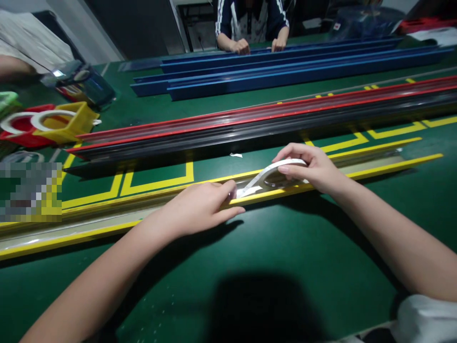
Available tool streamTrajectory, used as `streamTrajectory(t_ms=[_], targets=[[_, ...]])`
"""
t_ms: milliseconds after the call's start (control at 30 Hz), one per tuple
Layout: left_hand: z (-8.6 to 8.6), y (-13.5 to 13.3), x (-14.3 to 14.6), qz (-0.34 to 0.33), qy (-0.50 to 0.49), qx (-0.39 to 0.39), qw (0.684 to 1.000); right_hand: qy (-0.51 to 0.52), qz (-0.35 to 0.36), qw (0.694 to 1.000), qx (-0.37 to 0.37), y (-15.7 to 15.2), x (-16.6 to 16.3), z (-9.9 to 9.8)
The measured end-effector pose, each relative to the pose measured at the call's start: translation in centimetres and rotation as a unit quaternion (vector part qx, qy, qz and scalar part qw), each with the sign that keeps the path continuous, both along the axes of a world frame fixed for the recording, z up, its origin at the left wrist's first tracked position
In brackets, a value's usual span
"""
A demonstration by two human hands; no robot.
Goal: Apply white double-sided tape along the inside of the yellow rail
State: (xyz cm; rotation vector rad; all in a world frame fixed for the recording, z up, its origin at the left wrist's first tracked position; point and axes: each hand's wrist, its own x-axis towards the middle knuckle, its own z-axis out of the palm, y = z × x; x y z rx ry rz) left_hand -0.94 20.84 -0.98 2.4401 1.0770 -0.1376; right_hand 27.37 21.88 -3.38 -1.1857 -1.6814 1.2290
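Observation:
A long channel strip with yellow edges (392,166) lies across the near part of the table, its trough facing up. My left hand (202,205) grips it near the middle, fingertips inside the trough and thumb along the near edge. Pinched in my right hand (317,169) is a roll of white tape (266,171), tilted just above the trough. A length of tape runs from the roll down to the trough beside my left fingertips. Those fingers partly hide where the tape meets the channel.
Beyond lie red strips (200,125), a black strip (221,133) and several blue strips (285,71). Red (24,138) and yellow bins (76,125) with tape rolls stand at left. Yellow lines mark the green table (278,252). Across it, a person's hands (243,46) touch the blue strips.

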Motion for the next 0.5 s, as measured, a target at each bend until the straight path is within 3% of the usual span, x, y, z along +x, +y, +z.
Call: streamTrajectory(t_ms=[167, 500], targets=[[-1.4, -0.1, 0.6, 0.054, -0.073, -0.020, 0.996, 0.029, -0.003, 0.999, -0.014, 0.2, 0.0, -0.1], [-1.8, 0.2, 0.4, 0.011, -0.072, -0.039, 0.997, 0.058, -0.016, 0.998, -0.025, 0.0, 0.0, 0.0]])
